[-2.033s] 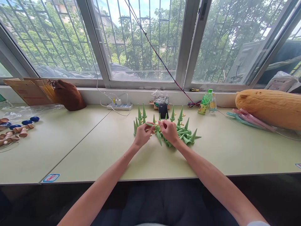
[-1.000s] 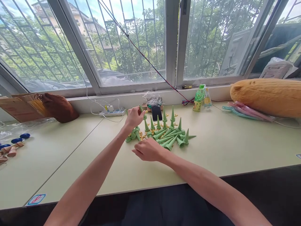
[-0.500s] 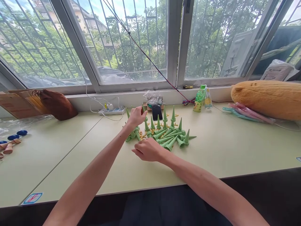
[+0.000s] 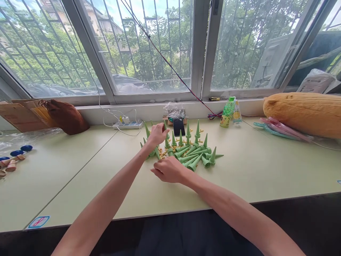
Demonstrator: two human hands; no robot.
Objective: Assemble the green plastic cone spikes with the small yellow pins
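My left hand (image 4: 158,135) is closed around a green cone-shaped plant watering spike (image 4: 165,125), whose tip shows above the fingers. It is over the left part of the group, among upright spikes. Nearer me, my right hand (image 4: 169,169) is curled shut just above the table, with its fingers turned inward; anything inside is hidden. Right beside it lies a pile of loose green spikes (image 4: 195,156), some with open ends facing me. Behind the pile, several spikes (image 4: 197,131) stand upright with small yellow valves (image 4: 200,141) at their bases. More yellow valves (image 4: 162,153) lie between my hands.
A black phone (image 4: 179,127) leans at the back against a small box. Further right are a green bottle (image 4: 227,112), plastic bags (image 4: 282,129) and a plush cushion (image 4: 301,112). A power strip (image 4: 129,125), brown bag (image 4: 66,117) and blue balls (image 4: 26,148) are leftward.
My left hand has shifted slightly right and down with the spike in it. My right hand keeps its pose, and the whole view has moved a little.
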